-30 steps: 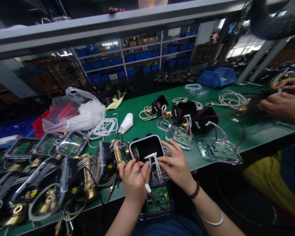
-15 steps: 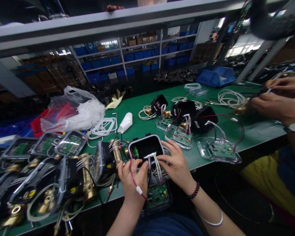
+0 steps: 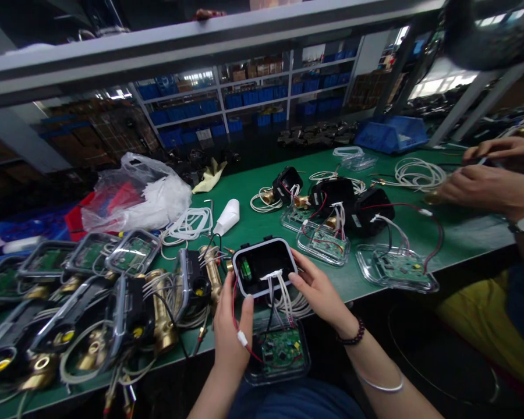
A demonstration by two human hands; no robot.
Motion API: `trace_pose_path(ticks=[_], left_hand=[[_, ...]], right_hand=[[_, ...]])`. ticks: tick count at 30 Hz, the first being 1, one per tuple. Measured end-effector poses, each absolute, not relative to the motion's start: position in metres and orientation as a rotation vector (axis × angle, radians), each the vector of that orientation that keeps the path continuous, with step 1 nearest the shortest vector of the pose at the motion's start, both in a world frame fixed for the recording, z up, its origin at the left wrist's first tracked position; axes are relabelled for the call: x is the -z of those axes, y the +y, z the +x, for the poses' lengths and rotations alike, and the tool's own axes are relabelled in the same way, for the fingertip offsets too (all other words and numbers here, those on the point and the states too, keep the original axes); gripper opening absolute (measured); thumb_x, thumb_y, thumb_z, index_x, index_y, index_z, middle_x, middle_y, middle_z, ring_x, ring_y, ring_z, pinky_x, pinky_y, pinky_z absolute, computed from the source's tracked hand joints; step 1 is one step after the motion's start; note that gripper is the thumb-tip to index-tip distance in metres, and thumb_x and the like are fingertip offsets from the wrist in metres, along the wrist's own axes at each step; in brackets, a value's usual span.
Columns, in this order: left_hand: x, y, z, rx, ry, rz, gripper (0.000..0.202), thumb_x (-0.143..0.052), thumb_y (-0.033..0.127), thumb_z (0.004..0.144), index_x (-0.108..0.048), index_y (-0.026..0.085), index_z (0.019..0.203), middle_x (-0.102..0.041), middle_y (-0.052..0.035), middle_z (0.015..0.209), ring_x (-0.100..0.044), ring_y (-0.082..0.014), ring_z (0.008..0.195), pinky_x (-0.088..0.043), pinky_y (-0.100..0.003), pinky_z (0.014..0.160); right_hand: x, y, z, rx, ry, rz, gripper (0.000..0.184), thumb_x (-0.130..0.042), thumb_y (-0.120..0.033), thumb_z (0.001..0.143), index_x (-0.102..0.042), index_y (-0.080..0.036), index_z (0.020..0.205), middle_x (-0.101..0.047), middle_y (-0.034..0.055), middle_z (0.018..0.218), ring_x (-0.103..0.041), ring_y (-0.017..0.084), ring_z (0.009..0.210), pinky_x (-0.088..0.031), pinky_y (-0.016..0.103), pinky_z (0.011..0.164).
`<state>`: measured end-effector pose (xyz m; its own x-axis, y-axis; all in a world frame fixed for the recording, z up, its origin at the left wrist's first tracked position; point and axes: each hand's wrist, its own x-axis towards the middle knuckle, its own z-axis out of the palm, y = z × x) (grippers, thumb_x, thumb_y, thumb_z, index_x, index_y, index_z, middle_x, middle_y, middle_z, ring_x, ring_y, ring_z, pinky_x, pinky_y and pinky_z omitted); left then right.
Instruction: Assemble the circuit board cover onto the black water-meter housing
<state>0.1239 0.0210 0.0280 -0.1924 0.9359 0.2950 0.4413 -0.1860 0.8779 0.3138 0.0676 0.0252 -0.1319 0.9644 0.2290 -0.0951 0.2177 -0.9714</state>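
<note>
A black meter housing (image 3: pixel 265 266) with a light rim lies open at the near edge of the green bench (image 3: pixel 445 230). White wires and a red lead run from it down to a clear cover with a green circuit board (image 3: pixel 283 351) hanging over the edge. My left hand (image 3: pixel 233 329) grips the housing's near left corner, thumb on the rim, the red lead and its white plug lying across the fingers. My right hand (image 3: pixel 318 290) holds the housing's right side, fingers curled beside the white wires.
Many meters with brass fittings (image 3: pixel 96 314) are heaped at the left. Three more opened units (image 3: pixel 332 212) lie beyond. A plastic bag (image 3: pixel 135 195), a white cup (image 3: pixel 227 216) and cable coils (image 3: pixel 419 171) sit further back. Another person's hands (image 3: pixel 489 174) work at the right.
My left hand has slid down from the wire bundle to the housing's lower left corner. The circuit board cover hangs a little lower. The view shifted slightly.
</note>
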Motion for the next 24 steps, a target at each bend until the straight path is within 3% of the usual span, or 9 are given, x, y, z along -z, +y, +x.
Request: trace_pose_path(ticks=[4,7,13,17,19,24], left_hand=[[-0.035,0.031,0.128,-1.319,1.407,1.294,0.058,-0.053,0.040,0.082,-0.039,0.014,0.132,-0.044,-0.0134,0.136,-0.043,-0.0232,0.124,-0.037,-0.035,0.104],[-0.044,0.034,0.128,-1.314,1.315,1.178,0.063,-0.056,0.040,0.080,-0.036,0.014,0.134,-0.042,-0.0127,0.137,-0.041,-0.0223,0.125,-0.033,-0.035,0.106],[-0.052,0.041,0.126,-1.336,1.459,1.176,0.050,-0.048,0.039,0.084,-0.045,0.017,0.130,-0.045,-0.0076,0.136,-0.037,-0.0198,0.128,-0.027,-0.034,0.109],[-0.052,0.046,0.126,-1.383,1.537,1.383,0.047,-0.044,0.035,0.086,-0.046,0.015,0.129,-0.046,-0.0087,0.135,-0.038,-0.0201,0.127,-0.027,-0.035,0.110],[-0.054,0.051,0.129,-1.434,1.528,1.394,0.047,-0.041,0.035,0.088,-0.045,0.016,0.130,-0.044,-0.0077,0.136,-0.036,-0.0192,0.128,-0.025,-0.033,0.110],[-0.059,0.069,0.140,-1.505,1.503,1.376,0.044,-0.032,0.035,0.091,-0.046,0.014,0.128,-0.047,-0.0100,0.134,-0.038,-0.0184,0.128,-0.029,-0.033,0.109]], right_hand=[[-0.024,0.069,0.318,-1.236,-1.325,-0.898,0.051,-0.059,-0.035,0.083,-0.040,-0.025,0.130,-0.041,0.0070,0.135,-0.041,0.021,0.122,-0.046,0.033,0.093],[-0.025,0.070,0.321,-1.255,-1.348,-0.901,0.051,-0.060,-0.037,0.082,-0.042,-0.023,0.128,-0.046,0.0081,0.130,-0.040,0.020,0.122,-0.045,0.033,0.094],[-0.034,0.075,0.321,-1.215,-1.376,-0.994,0.057,-0.058,-0.047,0.080,-0.043,-0.019,0.127,-0.051,0.0120,0.123,-0.053,0.022,0.104,-0.049,0.037,0.084],[-0.045,0.087,0.311,-0.825,-1.430,-1.122,0.050,-0.042,-0.055,0.086,-0.052,-0.020,0.120,-0.051,0.0105,0.123,-0.045,0.023,0.114,-0.035,0.043,0.100],[-0.048,0.097,0.301,-0.793,-1.419,-1.094,0.051,-0.036,-0.056,0.088,-0.052,-0.020,0.122,-0.053,0.0093,0.122,-0.044,0.022,0.117,-0.030,0.043,0.104],[-0.050,0.114,0.282,-0.958,-1.314,-1.005,0.046,-0.034,-0.052,0.090,-0.057,-0.020,0.113,-0.058,0.0072,0.115,-0.051,0.020,0.109,-0.039,0.039,0.097]])
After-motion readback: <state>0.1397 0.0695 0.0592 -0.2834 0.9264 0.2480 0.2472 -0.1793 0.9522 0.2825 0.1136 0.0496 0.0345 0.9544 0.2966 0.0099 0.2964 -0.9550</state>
